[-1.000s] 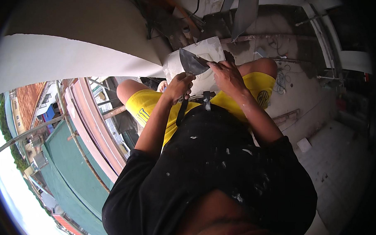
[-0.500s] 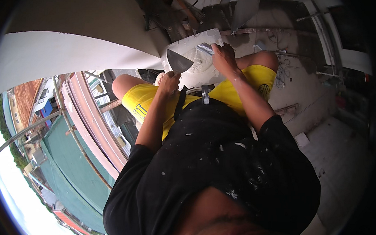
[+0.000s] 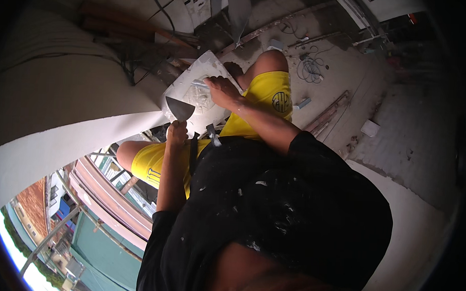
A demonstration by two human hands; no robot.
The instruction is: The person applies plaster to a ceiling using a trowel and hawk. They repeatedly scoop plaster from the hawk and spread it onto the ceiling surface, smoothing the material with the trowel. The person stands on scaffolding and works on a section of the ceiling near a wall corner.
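Note:
My left hand (image 3: 177,135) is closed around the handle of a putty knife (image 3: 180,109) with a broad grey triangular blade. That blade hangs over the left side of a pale board (image 3: 209,63) between my knees. A mound of wet white putty (image 3: 199,100) is spread on the board's middle. My right hand (image 3: 223,92) grips a flat, light-grey scraper (image 3: 199,84) at the far edge of the putty. The fingers cover much of this scraper, and whether its edge touches the board is hard to tell.
A curved pale wall (image 3: 79,132) rises close on the left. Beyond a railing (image 3: 108,190) at the lower left are rooftops far below. On the floor to the right are a coiled cable (image 3: 310,70), wooden strips (image 3: 332,115) and a white block (image 3: 370,128). Dark beams (image 3: 139,29) lie ahead.
The view has swung, so board, hands and legs appear further left, with more floor showing on the right. Both hands keep hold of the same tools over the board.

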